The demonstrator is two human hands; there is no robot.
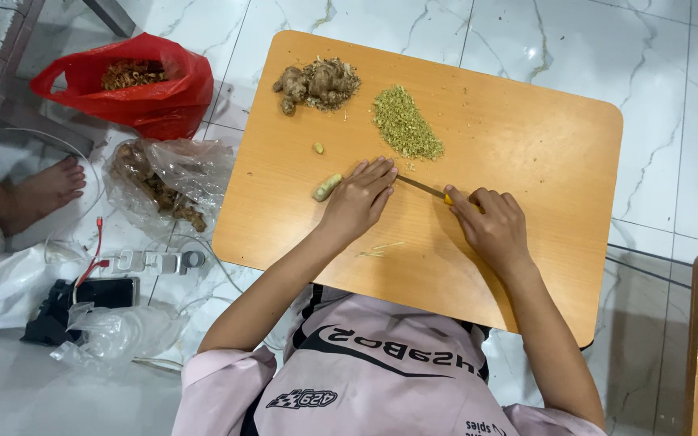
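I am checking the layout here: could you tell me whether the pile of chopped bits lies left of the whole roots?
No, the chopped pile lies to the right of the whole roots on the wooden board.
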